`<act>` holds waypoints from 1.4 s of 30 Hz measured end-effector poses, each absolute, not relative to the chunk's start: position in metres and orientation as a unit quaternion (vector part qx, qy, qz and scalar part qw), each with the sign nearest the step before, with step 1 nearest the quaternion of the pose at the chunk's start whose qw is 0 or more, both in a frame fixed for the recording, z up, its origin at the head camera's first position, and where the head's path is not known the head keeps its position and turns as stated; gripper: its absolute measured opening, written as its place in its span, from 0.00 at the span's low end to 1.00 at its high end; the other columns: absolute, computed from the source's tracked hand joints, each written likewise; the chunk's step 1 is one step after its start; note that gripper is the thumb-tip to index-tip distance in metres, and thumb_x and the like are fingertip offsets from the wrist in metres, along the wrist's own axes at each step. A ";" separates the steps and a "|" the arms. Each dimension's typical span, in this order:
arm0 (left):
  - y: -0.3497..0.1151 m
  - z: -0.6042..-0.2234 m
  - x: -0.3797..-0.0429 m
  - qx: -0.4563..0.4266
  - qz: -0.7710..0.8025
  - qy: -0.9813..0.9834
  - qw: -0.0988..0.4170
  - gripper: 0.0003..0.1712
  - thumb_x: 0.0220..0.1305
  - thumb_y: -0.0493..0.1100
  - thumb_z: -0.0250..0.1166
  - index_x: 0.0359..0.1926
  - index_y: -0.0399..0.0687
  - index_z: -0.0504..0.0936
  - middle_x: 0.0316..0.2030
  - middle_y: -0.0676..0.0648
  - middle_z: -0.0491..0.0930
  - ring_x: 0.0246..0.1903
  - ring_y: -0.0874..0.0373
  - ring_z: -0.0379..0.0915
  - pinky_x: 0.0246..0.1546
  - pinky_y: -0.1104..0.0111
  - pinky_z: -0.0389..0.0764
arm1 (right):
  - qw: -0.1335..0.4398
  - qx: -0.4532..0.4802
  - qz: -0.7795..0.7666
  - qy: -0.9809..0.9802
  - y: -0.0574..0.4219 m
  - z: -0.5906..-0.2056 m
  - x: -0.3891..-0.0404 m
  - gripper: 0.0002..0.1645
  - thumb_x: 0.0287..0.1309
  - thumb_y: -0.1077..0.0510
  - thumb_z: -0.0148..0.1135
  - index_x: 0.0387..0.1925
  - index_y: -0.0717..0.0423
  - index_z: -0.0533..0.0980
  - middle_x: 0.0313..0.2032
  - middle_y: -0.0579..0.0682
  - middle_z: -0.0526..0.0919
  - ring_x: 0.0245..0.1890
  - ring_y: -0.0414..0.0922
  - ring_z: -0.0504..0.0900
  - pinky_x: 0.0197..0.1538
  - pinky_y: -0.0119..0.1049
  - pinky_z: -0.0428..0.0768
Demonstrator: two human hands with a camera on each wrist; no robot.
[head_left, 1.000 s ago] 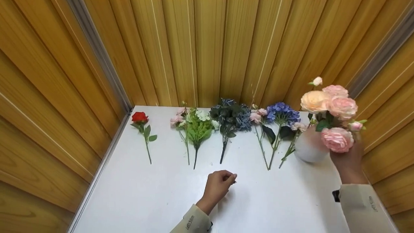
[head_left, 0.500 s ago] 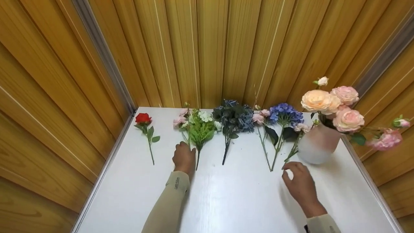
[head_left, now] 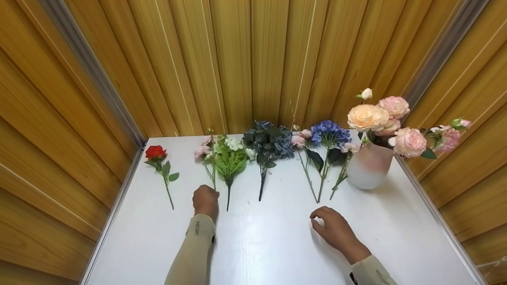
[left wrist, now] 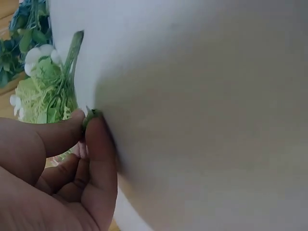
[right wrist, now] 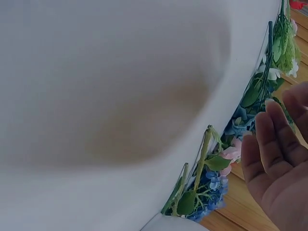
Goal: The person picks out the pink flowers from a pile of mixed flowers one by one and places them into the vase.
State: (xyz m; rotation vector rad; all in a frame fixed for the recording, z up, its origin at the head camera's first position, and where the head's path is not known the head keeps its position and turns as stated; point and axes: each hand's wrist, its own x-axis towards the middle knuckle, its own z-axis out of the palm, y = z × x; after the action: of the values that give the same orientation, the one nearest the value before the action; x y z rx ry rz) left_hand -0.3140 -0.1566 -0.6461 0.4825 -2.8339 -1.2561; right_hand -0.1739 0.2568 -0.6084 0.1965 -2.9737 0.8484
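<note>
My left hand (head_left: pixel 205 201) pinches the lower stem of a pink flower spray (head_left: pixel 202 152) on the table's left half. In the left wrist view the green stem end (left wrist: pixel 91 115) pokes out between thumb and forefinger. Right beside it lies a leafy green bunch with white blossoms (head_left: pixel 231 161). My right hand (head_left: pixel 334 229) holds nothing, its fingers loosely bent over the table in front of the blue hydrangea (head_left: pixel 329 133). In the right wrist view its fingers (right wrist: pixel 266 144) are spread a little apart.
A pink-and-white vase (head_left: pixel 368 168) with peach and pink roses (head_left: pixel 410 142) stands at the right. A red rose (head_left: pixel 155 152) lies far left, a dark blue bunch (head_left: pixel 267 140) mid-row. Wood-panelled walls (head_left: pixel 265 59) close in the white table (head_left: pixel 261 245).
My right hand has let go of the roses, now in the vase, and come left over the table. My left hand has reached forward-left and taken hold of the pink flower's stem.
</note>
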 end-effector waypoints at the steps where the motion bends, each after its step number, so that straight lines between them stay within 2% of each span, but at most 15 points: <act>1: -0.158 -0.645 -0.313 0.154 -0.411 -0.898 0.000 0.08 0.74 0.37 0.72 0.40 0.33 0.90 0.40 0.34 0.93 0.42 0.39 0.91 0.46 0.47 0.91 | 0.013 0.064 0.274 -0.959 0.257 -0.609 -0.174 0.07 0.72 0.63 0.75 0.45 0.48 0.89 0.50 0.44 0.92 0.57 0.50 0.91 0.60 0.52 0.90; 5: -0.155 -0.639 -0.305 0.162 -0.452 -0.877 0.000 0.08 0.77 0.37 0.71 0.43 0.33 0.92 0.41 0.35 0.93 0.38 0.47 0.89 0.41 0.55 0.91 | -0.015 0.071 0.272 -0.960 0.259 -0.609 -0.173 0.07 0.73 0.62 0.75 0.47 0.48 0.89 0.52 0.44 0.92 0.57 0.51 0.91 0.61 0.53 0.90; 10: -0.133 -0.623 -0.291 0.140 -0.510 -0.848 0.028 0.11 0.79 0.36 0.72 0.54 0.32 0.92 0.45 0.35 0.93 0.40 0.49 0.91 0.39 0.59 0.92 | -0.013 0.075 0.280 -0.957 0.264 -0.600 -0.176 0.07 0.74 0.61 0.75 0.50 0.50 0.90 0.52 0.46 0.92 0.54 0.51 0.91 0.59 0.53 0.90; 17: -0.078 -0.589 -0.261 0.065 -0.557 -0.826 0.051 0.08 0.78 0.36 0.73 0.51 0.36 0.91 0.41 0.38 0.92 0.36 0.53 0.89 0.33 0.64 0.91 | 0.025 0.072 0.273 -0.959 0.260 -0.574 -0.185 0.10 0.76 0.61 0.73 0.55 0.54 0.89 0.53 0.51 0.93 0.55 0.54 0.91 0.59 0.57 0.90; 23: -0.038 -0.584 -0.223 -0.016 -0.599 -0.801 0.001 0.04 0.77 0.34 0.73 0.49 0.37 0.90 0.39 0.39 0.91 0.35 0.60 0.87 0.30 0.69 0.92 | 0.052 0.072 0.295 -0.951 0.236 -0.557 -0.199 0.08 0.80 0.58 0.71 0.54 0.51 0.90 0.50 0.49 0.95 0.51 0.51 0.92 0.54 0.54 0.91; 26: -0.022 -0.588 -0.206 -0.050 -0.600 -0.798 -0.029 0.03 0.78 0.34 0.73 0.48 0.39 0.91 0.38 0.41 0.91 0.35 0.63 0.86 0.30 0.72 0.91 | 0.032 0.054 0.359 -0.931 0.225 -0.547 -0.205 0.10 0.83 0.54 0.69 0.56 0.48 0.91 0.50 0.47 0.96 0.50 0.47 0.93 0.54 0.51 0.91; 29: -0.010 -0.590 -0.193 -0.074 -0.605 -0.791 -0.055 0.03 0.78 0.34 0.73 0.48 0.40 0.91 0.39 0.43 0.92 0.35 0.64 0.86 0.30 0.73 0.91 | 0.000 0.016 0.453 -0.891 0.218 -0.538 -0.211 0.14 0.85 0.51 0.65 0.60 0.50 0.90 0.52 0.50 0.96 0.49 0.45 0.93 0.52 0.44 0.91; 34: 0.001 -0.589 -0.184 -0.109 -0.613 -0.778 -0.082 0.04 0.79 0.35 0.71 0.49 0.41 0.91 0.38 0.50 0.91 0.38 0.62 0.87 0.32 0.72 0.92 | -0.041 -0.042 0.581 -0.812 0.216 -0.530 -0.220 0.21 0.90 0.53 0.59 0.70 0.60 0.84 0.60 0.58 0.93 0.49 0.41 0.93 0.49 0.36 0.91; 39: 0.005 -0.585 -0.182 -0.121 -0.613 -0.773 -0.108 0.06 0.80 0.33 0.69 0.50 0.43 0.91 0.38 0.51 0.91 0.39 0.59 0.88 0.33 0.73 0.91 | -0.061 -0.050 0.651 -0.755 0.218 -0.528 -0.226 0.25 0.92 0.56 0.53 0.76 0.63 0.78 0.66 0.57 0.90 0.50 0.38 0.91 0.51 0.34 0.91; 42: 0.006 -0.583 -0.182 -0.126 -0.612 -0.771 -0.125 0.08 0.81 0.31 0.67 0.50 0.43 0.91 0.39 0.48 0.92 0.39 0.59 0.88 0.33 0.74 0.90 | -0.062 -0.036 0.673 -0.736 0.218 -0.525 -0.228 0.24 0.92 0.57 0.53 0.77 0.63 0.77 0.66 0.56 0.91 0.51 0.39 0.91 0.53 0.35 0.91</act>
State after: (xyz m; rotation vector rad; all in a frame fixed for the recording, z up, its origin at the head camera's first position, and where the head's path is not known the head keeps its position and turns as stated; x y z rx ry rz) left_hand -0.1819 0.0058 -0.5832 -0.4303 -2.6345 -2.0931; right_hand -0.2281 0.2175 -0.5255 -0.1192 -2.4082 2.2035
